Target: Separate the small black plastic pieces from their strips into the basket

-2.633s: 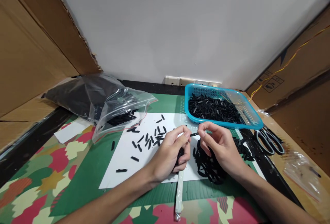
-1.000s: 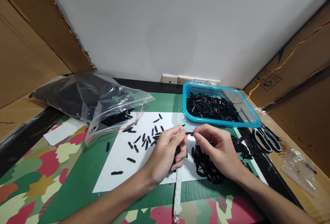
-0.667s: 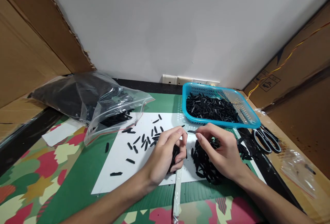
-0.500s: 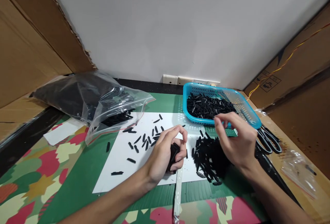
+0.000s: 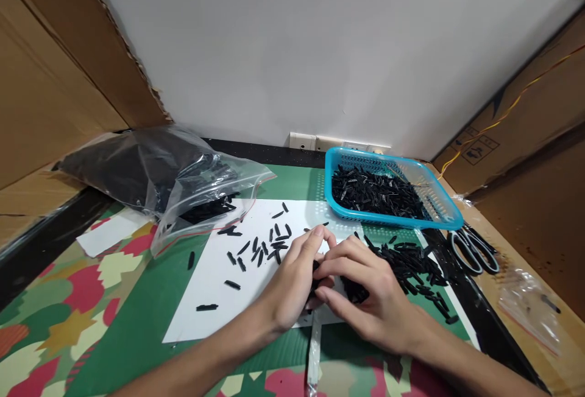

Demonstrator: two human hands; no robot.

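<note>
My left hand [image 5: 295, 278] is curled around a clump of small black strip-like pieces [image 5: 316, 267], mostly hidden by its fingers. Against that clump, the bent fingers and thumb of my right hand [image 5: 372, 293] come together; whatever sits between their tips is too covered to see. Under and beyond my right hand a pile of similar black pieces [image 5: 411, 263] spreads over the white paper [image 5: 196, 287]. More loose black pieces [image 5: 260, 251] lie scattered on the paper left of my hands.
A blue basket [image 5: 393, 220] of black pieces stands behind the pile. At the left lies a clear zip bag [image 5: 159, 165] full of dark pieces. Scissors [image 5: 473, 251] and a small plastic bag [image 5: 530, 309] are at the right. A white strip [image 5: 314, 348] lies in front.
My right hand has moved left and down from above the pile, near the basket, to the clump in my left hand. My left hand keeps its hold.
</note>
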